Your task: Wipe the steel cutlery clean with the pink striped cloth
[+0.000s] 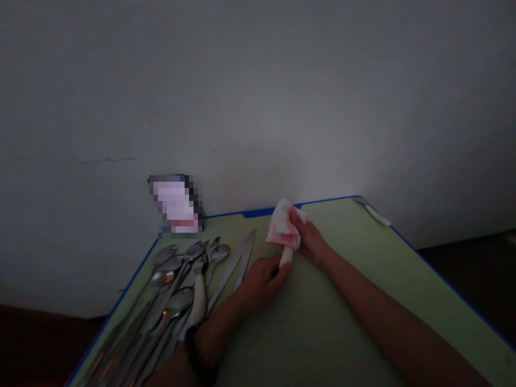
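Observation:
My left hand (268, 279) is closed around the white handle (286, 257) of a utensil, whose head is hidden under a cloth. In my right hand (308, 236) the pink-and-white cloth (284, 226) is bunched and wrapped over the utensil's upper part, thumb pressed on it. Left of my hands lies a pile of metal spoons (177, 303) and other cutlery, with one white-handled piece (199, 295) on top. Two table knives (244, 263) lie nearest my left wrist, blades pointing to the wall. At the far right corner lies a single white-handled fork (373, 211).
The light green table (342, 322) has a blue edge and stands against a grey wall (258, 97). A phone with a blurred screen (177, 204) leans on the wall at the back left corner. Dark floor shows on both sides.

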The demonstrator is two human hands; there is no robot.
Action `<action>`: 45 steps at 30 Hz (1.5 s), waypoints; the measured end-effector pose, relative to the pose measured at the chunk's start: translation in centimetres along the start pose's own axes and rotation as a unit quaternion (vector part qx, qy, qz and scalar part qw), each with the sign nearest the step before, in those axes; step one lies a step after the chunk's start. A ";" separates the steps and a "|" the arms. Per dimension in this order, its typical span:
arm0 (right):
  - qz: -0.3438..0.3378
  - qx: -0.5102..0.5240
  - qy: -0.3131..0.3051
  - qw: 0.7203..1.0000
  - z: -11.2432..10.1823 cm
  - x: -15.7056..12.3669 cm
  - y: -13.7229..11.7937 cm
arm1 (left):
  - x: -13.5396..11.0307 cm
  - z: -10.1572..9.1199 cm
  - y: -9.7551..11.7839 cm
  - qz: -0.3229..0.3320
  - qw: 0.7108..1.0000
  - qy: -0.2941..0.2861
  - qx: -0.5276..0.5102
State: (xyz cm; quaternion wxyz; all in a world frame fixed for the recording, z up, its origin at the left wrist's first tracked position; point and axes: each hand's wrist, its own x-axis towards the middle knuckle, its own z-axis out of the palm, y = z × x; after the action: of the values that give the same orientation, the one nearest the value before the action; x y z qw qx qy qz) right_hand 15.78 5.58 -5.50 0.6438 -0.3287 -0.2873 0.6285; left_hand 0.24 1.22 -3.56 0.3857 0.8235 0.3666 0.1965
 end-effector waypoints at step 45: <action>0.017 0.003 -0.012 1.000 -0.1 0.0 -0.4 | 0.1 0.3 0.2 -0.029 0.998 0.036 -0.041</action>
State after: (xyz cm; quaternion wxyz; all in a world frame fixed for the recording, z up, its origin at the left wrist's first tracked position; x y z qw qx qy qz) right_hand 16.15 5.60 -5.26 0.6307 -0.3239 -0.2875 0.6439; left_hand 0.61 1.08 -3.64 0.4115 0.7884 0.3956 0.2295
